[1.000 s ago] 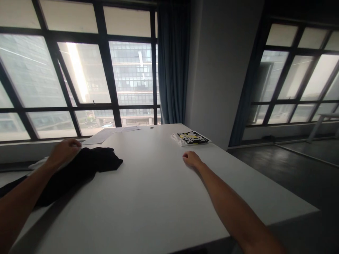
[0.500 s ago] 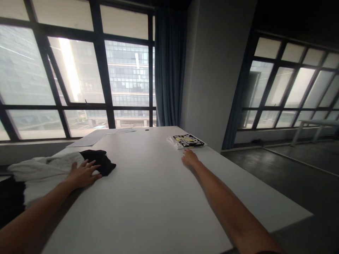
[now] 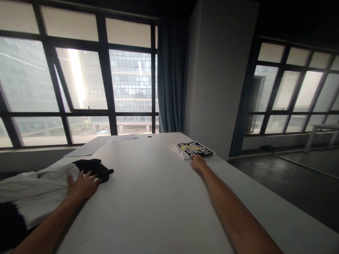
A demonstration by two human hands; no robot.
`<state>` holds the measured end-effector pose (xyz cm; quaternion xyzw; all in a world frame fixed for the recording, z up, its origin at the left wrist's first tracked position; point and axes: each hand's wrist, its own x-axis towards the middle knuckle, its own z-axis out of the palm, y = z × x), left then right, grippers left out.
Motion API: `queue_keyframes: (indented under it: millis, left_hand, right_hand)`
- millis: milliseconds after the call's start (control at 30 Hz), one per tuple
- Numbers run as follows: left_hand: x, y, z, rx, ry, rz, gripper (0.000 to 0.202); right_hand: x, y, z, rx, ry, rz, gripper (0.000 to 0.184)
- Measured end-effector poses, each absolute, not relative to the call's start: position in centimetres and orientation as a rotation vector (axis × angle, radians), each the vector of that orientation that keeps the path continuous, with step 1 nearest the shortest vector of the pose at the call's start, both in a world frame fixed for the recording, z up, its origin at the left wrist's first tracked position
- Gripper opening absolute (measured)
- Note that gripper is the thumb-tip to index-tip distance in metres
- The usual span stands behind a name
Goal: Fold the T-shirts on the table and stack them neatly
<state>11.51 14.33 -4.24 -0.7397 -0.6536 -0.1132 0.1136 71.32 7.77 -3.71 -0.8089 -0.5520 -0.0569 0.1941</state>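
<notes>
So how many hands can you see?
2. The left hand lies spread over white cloth and black cloth; the right hand is at the near edge of the folded printed stack. No others show.

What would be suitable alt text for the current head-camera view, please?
A person's left hand spreads over white cloth and black cloth on a white table, while the right hand is at the near edge of a folded printed bundle. Papers lie at the table's far left, with windows and a blue curtain beyond.
</notes>
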Motion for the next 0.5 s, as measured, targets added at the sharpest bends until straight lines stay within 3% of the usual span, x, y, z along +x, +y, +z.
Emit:
queue_keyframes:
  millis: [200,333,500]
  left_hand:
    - [11.1,13.4,-3.4,-2.237,-1.916,-0.358,0.07]
    - [15.0,10.3,-2.3,-2.297,-1.698,-0.427,0.074]
    - [24.6,2.7,-1.5,-2.782,-1.411,-0.386,0.08]
  right_hand:
    - [70.9,7.9,2.6,-1.996,-1.481,-0.255,0.051]
    - [66.6,5.8,7.2,-1.464,-1.68,-0.147,0.056]
    - [61.1,1.4,5.7,-1.483,-1.924,0.114,0.071]
